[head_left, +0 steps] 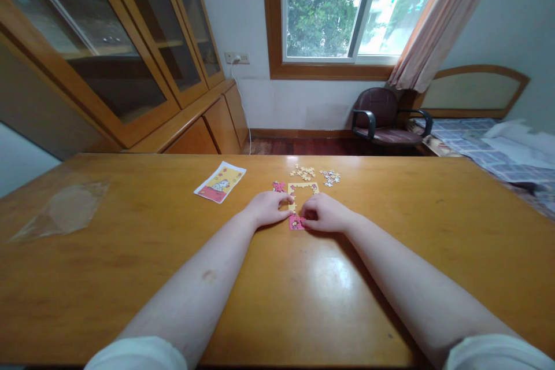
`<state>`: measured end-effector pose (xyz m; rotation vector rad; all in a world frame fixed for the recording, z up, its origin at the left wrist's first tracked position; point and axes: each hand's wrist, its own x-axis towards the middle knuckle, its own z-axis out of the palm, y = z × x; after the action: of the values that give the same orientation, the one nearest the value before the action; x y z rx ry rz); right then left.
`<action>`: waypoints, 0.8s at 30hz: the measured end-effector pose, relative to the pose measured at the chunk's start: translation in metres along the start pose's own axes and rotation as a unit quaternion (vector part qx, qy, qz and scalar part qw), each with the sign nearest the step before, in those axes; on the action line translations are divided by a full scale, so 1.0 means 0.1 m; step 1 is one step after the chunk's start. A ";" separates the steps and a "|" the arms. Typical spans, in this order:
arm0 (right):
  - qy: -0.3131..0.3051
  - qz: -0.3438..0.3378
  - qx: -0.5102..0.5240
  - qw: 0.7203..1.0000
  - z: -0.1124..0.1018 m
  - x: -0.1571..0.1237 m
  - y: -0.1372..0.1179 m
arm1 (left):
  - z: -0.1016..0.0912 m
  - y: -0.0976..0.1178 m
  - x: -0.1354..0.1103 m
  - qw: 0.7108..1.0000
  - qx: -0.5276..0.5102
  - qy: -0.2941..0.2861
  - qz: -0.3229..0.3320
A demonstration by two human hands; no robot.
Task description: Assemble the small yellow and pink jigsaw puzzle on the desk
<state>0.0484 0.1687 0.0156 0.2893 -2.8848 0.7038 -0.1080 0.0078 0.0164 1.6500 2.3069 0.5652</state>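
A partly assembled jigsaw puzzle (292, 208) lies on the table, its yellow border and pink bottom forming a frame around bare wood. My left hand (269, 208) rests at its left edge, thumb and fingers apart, fingertips touching the border. Over the lower right side, my right hand (326, 213) is closed in a pinch at the pink part, on what looks like a puzzle piece; the fingers mostly hide it. Loose pink pieces (278, 186) lie just beyond my left hand. Yellow pieces (303, 171) and pale, greyish pieces (330, 177) sit in two piles past the puzzle.
A picture card (221, 182) with a yellow and pink print lies left of the puzzle. Farther left on the wooden table (173, 266) is a clear plastic bag (65, 208). Beyond the table stand an armchair (385, 115), a glass-door cabinet (130, 110) and a bed (489, 139).
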 end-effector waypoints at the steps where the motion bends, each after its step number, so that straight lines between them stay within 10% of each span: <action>1: -0.001 -0.001 0.000 1.000 0.00 0.00 0.00 | 0.00 0.00 0.00 1.000 -0.002 0.001 0.000; 24: -0.014 -0.081 0.009 0.997 -0.03 0.00 -0.05 | 0.00 0.01 0.01 1.000 0.002 -0.005 -0.004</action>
<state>0.0496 0.1659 0.0202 0.5324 -2.8413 0.7016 -0.1076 0.0086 0.0167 1.6419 2.3086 0.5493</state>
